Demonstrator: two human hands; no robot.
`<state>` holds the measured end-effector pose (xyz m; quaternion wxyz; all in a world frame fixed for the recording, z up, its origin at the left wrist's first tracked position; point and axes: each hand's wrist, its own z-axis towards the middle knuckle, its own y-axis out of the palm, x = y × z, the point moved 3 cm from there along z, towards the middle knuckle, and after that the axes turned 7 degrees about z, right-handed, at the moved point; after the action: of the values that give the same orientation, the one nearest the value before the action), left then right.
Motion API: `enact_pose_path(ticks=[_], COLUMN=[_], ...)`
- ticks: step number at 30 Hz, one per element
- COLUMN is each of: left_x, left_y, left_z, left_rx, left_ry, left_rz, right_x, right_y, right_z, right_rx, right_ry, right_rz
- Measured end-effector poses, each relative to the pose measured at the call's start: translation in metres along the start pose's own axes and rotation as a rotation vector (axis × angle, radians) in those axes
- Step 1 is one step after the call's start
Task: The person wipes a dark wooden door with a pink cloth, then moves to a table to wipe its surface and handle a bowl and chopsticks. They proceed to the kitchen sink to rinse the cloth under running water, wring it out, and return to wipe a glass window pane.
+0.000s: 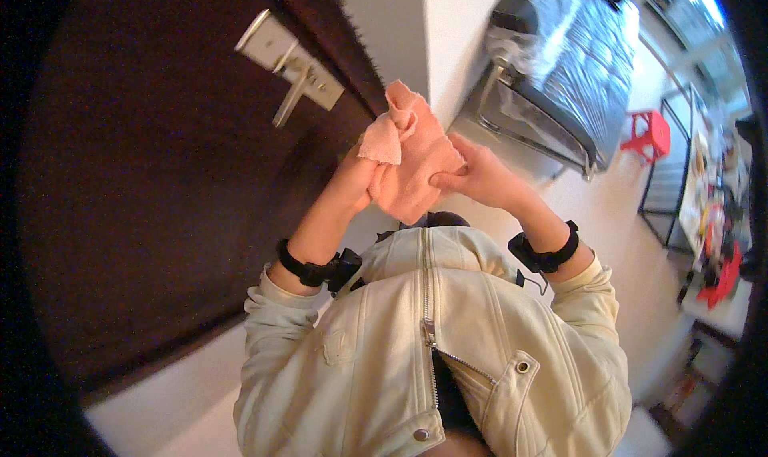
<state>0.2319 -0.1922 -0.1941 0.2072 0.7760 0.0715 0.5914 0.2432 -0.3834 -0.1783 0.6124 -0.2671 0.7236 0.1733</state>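
A pink terry cloth [414, 169] is held up in front of my chest, its top corner curled over. My left hand [357, 178] grips it from the left, with most of the fingers hidden behind the fabric. On the other side my right hand [480, 172] pinches the right edge, thumb across the front. To the left of the cloth stands a dark brown door [180, 187]. Its metal lever handle [292, 100] sits on a pale plate [324, 88], apart from both hands.
A folding bed with a plastic-wrapped mattress [576, 91] stands at upper right. Beyond it are a red plastic stool [649, 136] and a black-framed table [687, 217] crowded with various items. A white wall corner [427, 31] rises beside the door frame.
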Motion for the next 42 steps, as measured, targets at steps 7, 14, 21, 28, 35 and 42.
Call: enact_pose_path(ticks=[7,14,21,28,35,42], left_x=[-0.069,-0.114,-0.127,-0.087,-0.088,-0.069], left_y=[-0.019,0.044,0.09,0.069,0.074,0.13], left_z=[0.078,0.12,0.1,0.096,0.092,0.187], left_rx=[-0.134,-0.602,-0.856,-0.682,-0.478,-0.166], left_ry=[-0.254,0.048,-0.052,0.109,0.047,0.548], left_rz=[0.049,0.549,0.741,0.729,0.809,1.15], right_x=[0.052,0.075,0.075,0.105,0.092,0.111], right_y=[-0.041,-0.057,-0.052,-0.049,-0.069,-0.126], right_z=[-0.026,-0.072,-0.093,-0.047,-0.049,-0.102], right_rx=[0.234,0.532,0.629,0.435,0.399,0.652], right_ry=[0.467,0.238,0.034,0.028,0.151,0.219], right_rz=[0.118,0.363,-0.034,0.259,-0.032,-0.1])
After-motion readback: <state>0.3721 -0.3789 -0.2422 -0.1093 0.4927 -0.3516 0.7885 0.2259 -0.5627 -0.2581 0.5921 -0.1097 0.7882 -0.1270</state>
